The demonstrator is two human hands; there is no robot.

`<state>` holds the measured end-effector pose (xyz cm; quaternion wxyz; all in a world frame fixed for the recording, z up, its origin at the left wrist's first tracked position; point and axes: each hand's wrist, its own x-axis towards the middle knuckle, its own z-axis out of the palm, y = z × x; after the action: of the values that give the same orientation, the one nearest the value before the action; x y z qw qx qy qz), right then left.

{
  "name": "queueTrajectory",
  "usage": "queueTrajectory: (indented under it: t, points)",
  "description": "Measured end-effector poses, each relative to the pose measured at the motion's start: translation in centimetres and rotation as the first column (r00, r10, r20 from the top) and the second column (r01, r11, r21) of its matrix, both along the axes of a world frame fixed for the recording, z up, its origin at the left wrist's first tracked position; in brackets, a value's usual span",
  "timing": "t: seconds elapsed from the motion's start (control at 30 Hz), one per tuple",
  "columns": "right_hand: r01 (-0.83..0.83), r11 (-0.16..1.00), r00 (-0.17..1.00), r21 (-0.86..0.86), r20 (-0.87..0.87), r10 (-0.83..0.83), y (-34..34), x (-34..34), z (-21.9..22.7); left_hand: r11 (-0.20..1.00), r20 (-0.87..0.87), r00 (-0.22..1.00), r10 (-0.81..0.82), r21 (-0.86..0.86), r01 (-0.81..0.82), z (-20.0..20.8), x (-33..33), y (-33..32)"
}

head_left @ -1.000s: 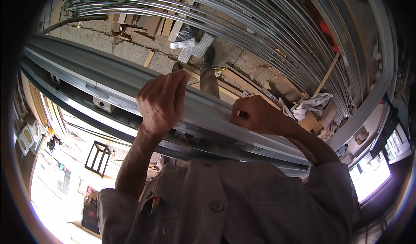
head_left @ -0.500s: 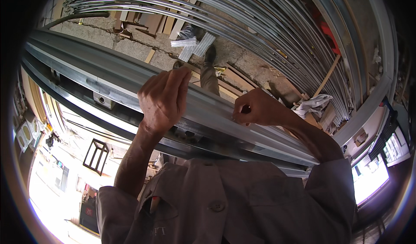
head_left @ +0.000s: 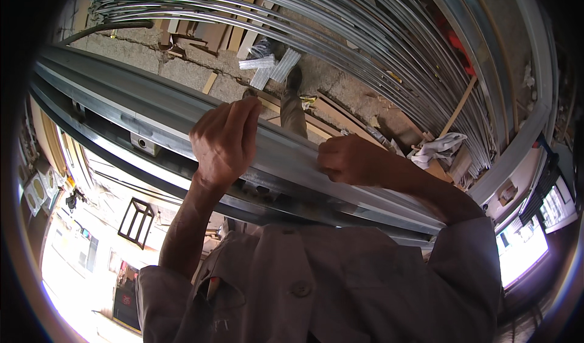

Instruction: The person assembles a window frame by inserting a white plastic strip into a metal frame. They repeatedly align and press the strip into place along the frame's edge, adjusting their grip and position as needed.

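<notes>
A long grey metal profile (head_left: pixel 280 154) with lengthwise ridges runs across in front of me, from far left to near right. My left hand (head_left: pixel 225 139) is closed over its middle, fingers pressed together and knuckles up; whatever lies inside is hidden. Farther right, my right hand (head_left: pixel 347 160) is curled at the same profile, fingertips bent down toward its surface. Its fingers are closed too, and I cannot see what they hold. On the near side, a darker metal rail (head_left: pixel 176 163) lies alongside, with a small block (head_left: pixel 144 143) that has a round hole.
Beyond the profile, a large bundle of thin metal tubes (head_left: pixel 365 57) curves across. Wood offcuts (head_left: pixel 213 35), ribbed pale strips (head_left: pixel 274 67) and a crumpled white cloth (head_left: pixel 439 150) lie about the concrete floor. A black box-shaped frame (head_left: pixel 135 222) stands at the left.
My right hand has moved slightly left and nearer along the profile, and its curled fingers have turned downward, hiding the gap between thumb and finger. My left hand has shifted slightly left.
</notes>
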<state>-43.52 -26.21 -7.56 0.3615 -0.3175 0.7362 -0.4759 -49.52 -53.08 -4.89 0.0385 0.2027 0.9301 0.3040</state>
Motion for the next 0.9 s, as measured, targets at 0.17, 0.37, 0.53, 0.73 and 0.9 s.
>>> queueTrajectory:
  t: [0.17, 0.37, 0.53, 0.73, 0.9]
  points:
    - [0.043, 0.999, 0.976, 0.019, 0.213, -0.046, 1.1, 0.2, 0.7, 1.000, 0.049, 0.999, 0.000, -0.014, 0.001, 0.1, -0.1, 0.0]
    - [0.082, 0.997, 0.989, -0.014, 0.128, -0.079, 1.4, 1.6, 0.9, 0.999, -0.001, 1.000, -0.013, -0.033, 0.013, -0.2, 0.0, -0.1]
    - [0.088, 0.996, 0.913, 0.026, 0.398, -0.091, 2.1, 0.5, 1.4, 0.999, 0.058, 0.998, -0.015, -0.027, 0.017, 0.3, -0.2, 0.3]
    - [0.335, 0.941, 0.710, 0.043, 0.646, -0.281, 3.3, 2.9, 0.1, 0.998, 0.053, 0.999, -0.013, -0.061, 0.016, 0.1, -0.1, 0.1]
    - [0.296, 0.954, 0.791, 0.045, 0.549, -0.271, 2.7, 2.6, -0.2, 0.997, 0.072, 0.997, -0.002, -0.081, 0.008, 0.2, 0.1, 0.2]
